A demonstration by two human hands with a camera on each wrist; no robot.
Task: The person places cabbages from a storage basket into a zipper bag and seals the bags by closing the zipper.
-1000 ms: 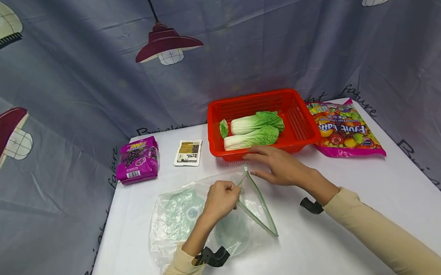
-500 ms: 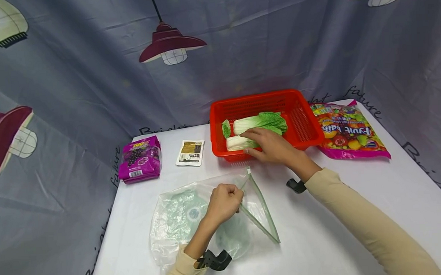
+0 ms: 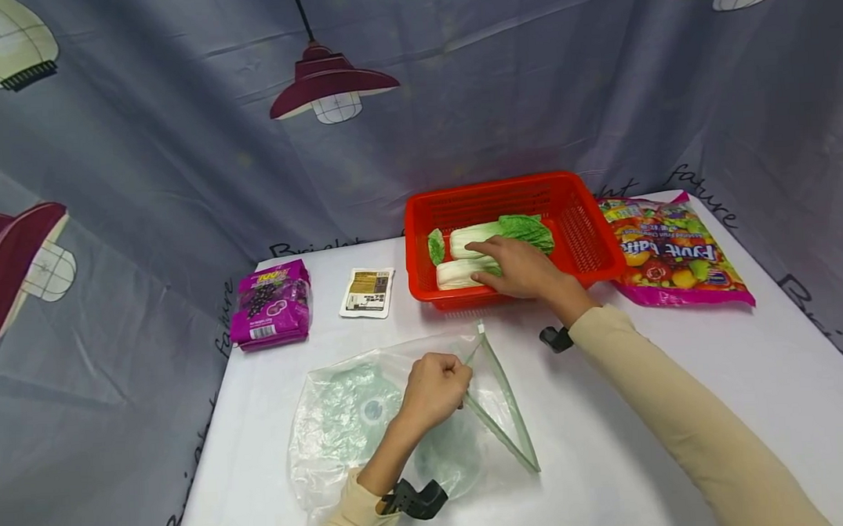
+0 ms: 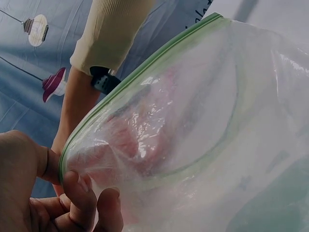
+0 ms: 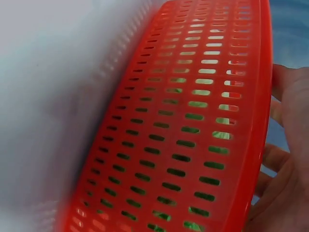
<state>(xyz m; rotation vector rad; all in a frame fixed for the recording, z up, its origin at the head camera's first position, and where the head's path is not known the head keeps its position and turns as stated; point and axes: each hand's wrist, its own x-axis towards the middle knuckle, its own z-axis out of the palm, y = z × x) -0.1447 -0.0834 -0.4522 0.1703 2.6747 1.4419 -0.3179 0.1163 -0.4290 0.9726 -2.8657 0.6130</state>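
Observation:
In the head view, my left hand (image 3: 436, 390) pinches the green-edged mouth of a clear zip bag (image 3: 346, 407), holding it apart. The left wrist view shows thumb and fingers of that left hand (image 4: 63, 193) at the bag's green zip strip (image 4: 140, 72). My right hand (image 3: 524, 270) reaches over the near rim of a red basket (image 3: 586, 232), thumb and fingers spread above the nearer napa cabbage (image 3: 457, 275). A second napa cabbage (image 3: 470, 237) lies behind it. From the right wrist, the basket wall (image 5: 178, 125) hides most of the cabbages; the right hand (image 5: 287, 159) shows partly beyond the rim.
A small green leaf piece (image 3: 436, 247) lies at the basket's left end. Left of the basket are a flat white packet (image 3: 367, 292) and a purple grape-print pack (image 3: 271, 305). A fruit candy bag (image 3: 675, 252) lies right of it. A grey curtain (image 3: 499, 95) hangs behind the table.
My right hand has moved from beside the bag's mouth, forward over the basket rim to the nearer napa cabbage. My left hand keeps its pinch on the zip bag.

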